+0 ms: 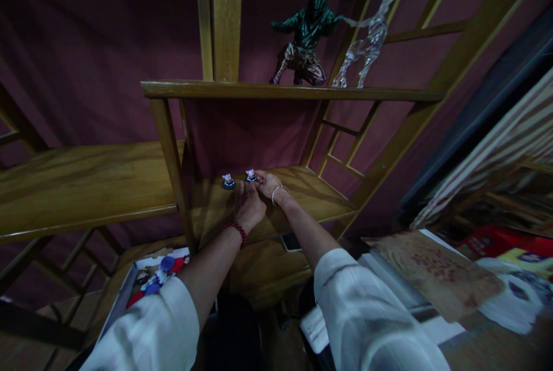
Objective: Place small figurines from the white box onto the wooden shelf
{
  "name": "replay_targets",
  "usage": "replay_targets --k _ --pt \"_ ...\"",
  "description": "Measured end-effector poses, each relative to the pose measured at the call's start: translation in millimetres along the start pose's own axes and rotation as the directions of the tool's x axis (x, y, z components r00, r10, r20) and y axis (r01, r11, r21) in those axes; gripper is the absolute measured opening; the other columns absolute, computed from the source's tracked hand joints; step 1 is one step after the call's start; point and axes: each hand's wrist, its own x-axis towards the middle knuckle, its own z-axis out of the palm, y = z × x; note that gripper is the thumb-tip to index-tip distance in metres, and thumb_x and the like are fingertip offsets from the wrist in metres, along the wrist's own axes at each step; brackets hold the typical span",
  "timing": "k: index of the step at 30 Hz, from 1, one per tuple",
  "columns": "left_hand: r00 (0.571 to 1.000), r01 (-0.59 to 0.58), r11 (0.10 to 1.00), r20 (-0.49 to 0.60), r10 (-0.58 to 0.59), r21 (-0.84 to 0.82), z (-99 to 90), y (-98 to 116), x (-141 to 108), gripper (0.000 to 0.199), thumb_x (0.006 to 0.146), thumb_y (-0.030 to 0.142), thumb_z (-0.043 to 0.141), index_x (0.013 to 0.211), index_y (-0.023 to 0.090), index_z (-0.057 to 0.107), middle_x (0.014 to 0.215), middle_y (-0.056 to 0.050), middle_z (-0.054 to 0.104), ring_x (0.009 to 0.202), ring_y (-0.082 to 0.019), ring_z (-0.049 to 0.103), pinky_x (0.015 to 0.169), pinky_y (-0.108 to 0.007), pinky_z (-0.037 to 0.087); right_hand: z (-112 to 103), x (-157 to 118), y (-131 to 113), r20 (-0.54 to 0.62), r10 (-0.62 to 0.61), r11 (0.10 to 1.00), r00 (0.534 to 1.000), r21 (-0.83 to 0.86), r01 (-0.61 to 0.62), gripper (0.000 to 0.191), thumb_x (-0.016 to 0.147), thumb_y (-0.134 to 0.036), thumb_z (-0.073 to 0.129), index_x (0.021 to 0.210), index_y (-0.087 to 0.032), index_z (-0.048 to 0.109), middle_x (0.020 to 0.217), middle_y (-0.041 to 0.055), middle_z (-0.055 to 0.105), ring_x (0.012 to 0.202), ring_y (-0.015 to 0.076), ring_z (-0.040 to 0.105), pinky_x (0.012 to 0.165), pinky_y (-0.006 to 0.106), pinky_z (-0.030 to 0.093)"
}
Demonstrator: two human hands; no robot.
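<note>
Two small figurines on dark round bases stand on the middle wooden shelf [319, 198]. The left figurine [228, 181] stands free, just beyond my left hand [248, 207], which wears a red bead bracelet and has its fingers curled toward the other one. The right figurine [251, 175] is pinched by the fingertips of my right hand [268, 183], which wears a silver bangle. Both hands meet at this figurine; whether the left hand touches it is unclear.
A green hooded figure [305, 37] and a clear glass deer [367, 37] stand on the upper shelf [216, 90]. A box of small figurines [158, 276] lies lower left. A phone [291, 241] rests below the shelf. Papers and boxes [436, 273] pile at right.
</note>
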Motion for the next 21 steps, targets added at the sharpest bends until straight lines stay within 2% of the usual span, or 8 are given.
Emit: replay_targets --k 11,21 --pt "0.996 0.023 0.997 0.085 -0.029 0.076 -1.1 1.9 0.8 0.056 0.075 0.013 0.035 0.13 0.004 0.029 0.14 -0.017 0.026 0.132 -0.025 0.014 0.107 -0.036 0.014 1.1 0.7 -0.8 -0.004 0.0 0.998 1.0 0.066 0.0 0.036 0.072 -0.017 0.059 0.107 -0.024 0.057 0.093 -0.0012 0.067 0.084 0.013 0.062 0.077 0.021 0.047" --pt "0.997 0.021 0.996 0.078 -0.028 0.092 4.6 -0.9 4.1 0.057 0.076 0.015 0.034 0.131 0.005 0.028 0.141 -0.016 0.026 0.132 -0.024 0.016 0.107 -0.036 0.014 3.9 0.2 2.1 -0.04 -0.013 0.994 0.999 0.105 0.017 0.037 0.071 -0.015 0.059 0.107 -0.025 0.058 0.095 -0.0016 0.067 0.086 0.0133 0.062 0.081 0.023 0.048"
